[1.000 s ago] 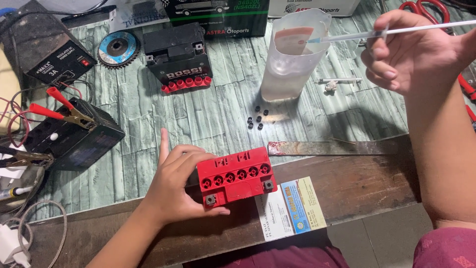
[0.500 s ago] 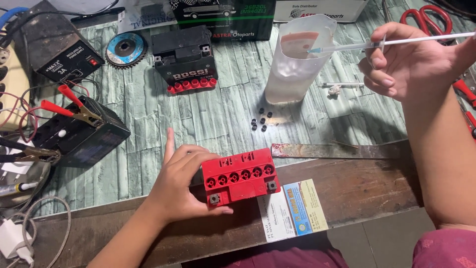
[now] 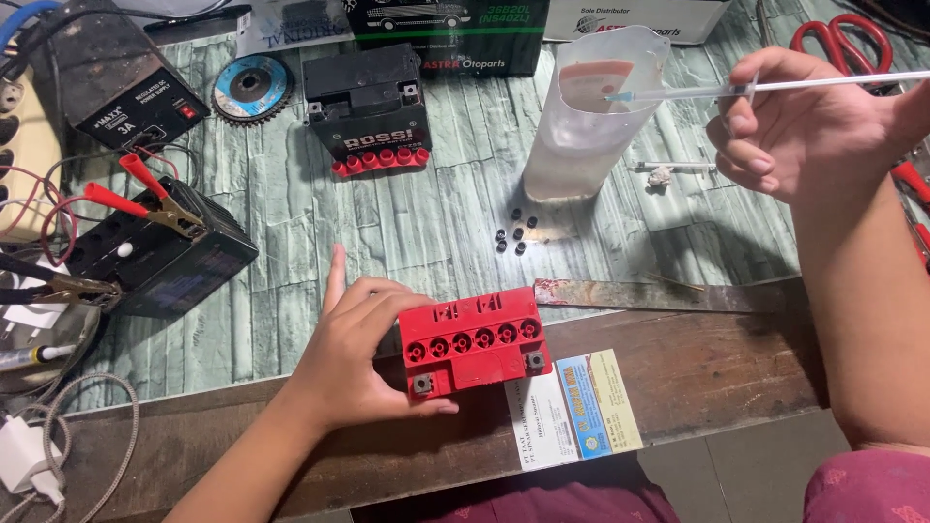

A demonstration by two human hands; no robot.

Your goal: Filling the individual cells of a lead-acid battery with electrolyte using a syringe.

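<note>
Small red battery (image 3: 473,342) with six round holes on top, flat near the table edge, thin clear syringe (image 3: 736,91) held level, tip over the plastic jug (image 3: 591,107)

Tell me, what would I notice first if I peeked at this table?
Probably the bright red battery near the front edge, with a row of open round holes on top, steadied by the left hand. Then the right hand at upper right, holding a syringe with its tip over a clear plastic jug.

left hand (image 3: 354,363) flat, right hand (image 3: 799,126) pinching
</note>
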